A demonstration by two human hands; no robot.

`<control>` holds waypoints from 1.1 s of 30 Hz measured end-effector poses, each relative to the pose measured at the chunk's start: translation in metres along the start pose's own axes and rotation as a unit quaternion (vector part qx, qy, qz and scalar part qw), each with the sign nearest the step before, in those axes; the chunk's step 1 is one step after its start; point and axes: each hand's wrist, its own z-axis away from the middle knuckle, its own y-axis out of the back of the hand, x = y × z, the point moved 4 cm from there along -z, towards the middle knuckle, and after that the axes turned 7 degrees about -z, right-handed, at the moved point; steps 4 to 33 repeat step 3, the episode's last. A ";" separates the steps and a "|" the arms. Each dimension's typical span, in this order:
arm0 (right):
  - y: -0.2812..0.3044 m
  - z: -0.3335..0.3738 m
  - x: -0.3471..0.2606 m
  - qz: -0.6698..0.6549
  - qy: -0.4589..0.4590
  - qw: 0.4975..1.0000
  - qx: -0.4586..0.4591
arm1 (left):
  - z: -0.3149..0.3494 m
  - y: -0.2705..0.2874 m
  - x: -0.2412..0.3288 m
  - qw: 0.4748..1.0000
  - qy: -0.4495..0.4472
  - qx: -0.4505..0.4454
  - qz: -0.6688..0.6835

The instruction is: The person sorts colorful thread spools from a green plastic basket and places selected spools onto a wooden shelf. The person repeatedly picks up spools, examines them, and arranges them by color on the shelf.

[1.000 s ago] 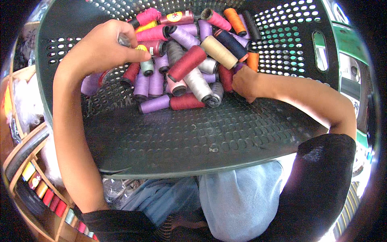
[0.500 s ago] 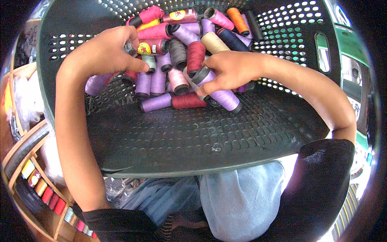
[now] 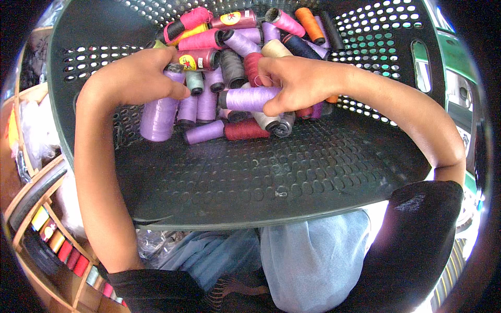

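Observation:
Many thread spools are piled inside a black plastic basket [image 3: 245, 188]. My left hand [image 3: 133, 75] is closed round the upper part of a large purple thread spool [image 3: 158, 119], its thumb lying across the front and its other fingers mostly hidden. With thumb and fingers, my right hand [image 3: 305, 83] grips another purple thread spool [image 3: 250, 98], which lies nearly level over the pile. A dark red spool [image 3: 252, 67] shows just behind my right fingers. Beneath the held spool are a whitish spool [image 3: 267, 121] and a dark red spool [image 3: 246, 130].
Pink [image 3: 195, 39], orange [image 3: 309, 25] and grey [image 3: 232, 68] spools lie farther back. The basket's perforated walls rise around the pile, with a handle slot [image 3: 420, 67] at right. Beyond its left side stands a wooden shelf [image 3: 68, 250] holding more coloured spools.
A large purple spool has come up from the left of the pile in my left hand. The right hand's purple spool has turned from slanting to nearly level and shifted left and up.

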 end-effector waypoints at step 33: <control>0.000 -0.002 0.006 -0.023 0.000 0.999 0.036 | -0.005 -0.001 0.000 1.000 0.001 -0.011 -0.016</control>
